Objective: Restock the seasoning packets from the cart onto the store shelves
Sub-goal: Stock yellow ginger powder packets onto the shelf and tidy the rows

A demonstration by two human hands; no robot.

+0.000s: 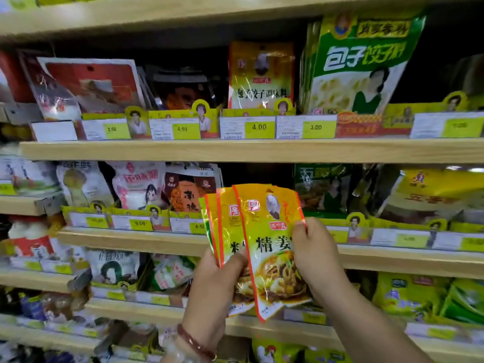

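Risk, the fan: You held several packets (272, 247) loosely spread, and I judged that the back ones could slide out of your left hand (217, 281) if the front one was pulled away fast.
Risk, the slot: The dark gap (256, 174) on the shelf (392, 260) behind the packets looked like the likely home (the matching face was not clear enough to confirm), so a misplaced stack was possible; a similar orange pouch (260, 74) stood one shelf higher.
Risk, the neighbours: Leaning bags on either side of the gap could be knocked over as you pushed in.
Left grip: Closed around the lower part of the fan, thumb across the front, fingers behind and hidden.
Right grip: Your right hand (314, 250) pinched the right edge of the front packet, fingertips curled onto its face; how tight, I could not tell.
Packets' place: In front of the shelves at mid height, in both hands, none on the shelf yet.
Cart: Not in view.
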